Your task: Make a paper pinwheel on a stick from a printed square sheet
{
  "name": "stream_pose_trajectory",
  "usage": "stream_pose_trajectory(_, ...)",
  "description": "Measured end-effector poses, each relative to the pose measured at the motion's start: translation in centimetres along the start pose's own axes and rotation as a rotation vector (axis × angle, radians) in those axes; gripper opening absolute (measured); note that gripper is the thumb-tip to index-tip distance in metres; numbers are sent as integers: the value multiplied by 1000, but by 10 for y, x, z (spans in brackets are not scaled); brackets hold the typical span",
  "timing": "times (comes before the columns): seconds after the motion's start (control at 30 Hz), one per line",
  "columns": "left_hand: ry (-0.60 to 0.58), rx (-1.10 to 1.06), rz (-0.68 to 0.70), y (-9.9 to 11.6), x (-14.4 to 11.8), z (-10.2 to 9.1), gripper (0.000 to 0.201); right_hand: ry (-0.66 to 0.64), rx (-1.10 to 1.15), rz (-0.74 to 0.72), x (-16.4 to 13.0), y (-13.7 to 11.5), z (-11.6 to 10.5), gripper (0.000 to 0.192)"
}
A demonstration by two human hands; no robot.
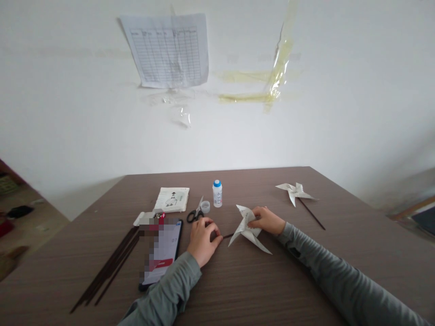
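Observation:
A white paper pinwheel (249,230) is held low over the middle of the table, its blades spread. My right hand (267,220) pinches it from the right, with thumb and fingers on a blade near the centre. From its left side runs a thin dark stick (227,237), whose other end goes into the fingertips of my left hand (204,240). The left fingers are closed on that stick and hide its end. Just beyond my left hand lie black-handled scissors (194,214) and a small clear round cap or cup (205,207).
A blue-capped white bottle (217,194) stands behind the hands. Another pinwheel (296,192) lies at the right. To the left are a stack of printed paper (171,199), a phone (165,253) and several dark sticks (105,267). A wall (340,90) rises behind the table (265,294).

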State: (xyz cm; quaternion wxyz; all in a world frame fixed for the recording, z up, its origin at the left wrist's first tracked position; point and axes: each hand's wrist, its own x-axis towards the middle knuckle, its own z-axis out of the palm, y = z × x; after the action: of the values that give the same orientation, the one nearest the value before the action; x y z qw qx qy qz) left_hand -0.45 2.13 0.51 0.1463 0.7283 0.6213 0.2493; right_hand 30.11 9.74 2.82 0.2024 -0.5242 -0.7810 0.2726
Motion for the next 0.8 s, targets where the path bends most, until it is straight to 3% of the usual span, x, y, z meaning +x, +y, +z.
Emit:
stream_pose_trajectory(0.13, 44, 14, 2, 2, -2, 5, 15, -131, -5, 57, 2, 0, -4, 24)
stream_pose_trajectory(0.23, 57, 21, 9, 2, -3, 8, 16, -176, -14, 81, 2, -5, -4, 25)
stream_pose_trajectory(0.47, 68, -6, -3, 2, -4, 8, 19, -162, -61, 115, 2, -15, 3, 12)
stream_pose_trajectory(0.8, 54, 10, -8, 3, -2, 8, 15, -151, -77, 142, 2, -19, 1, 14)
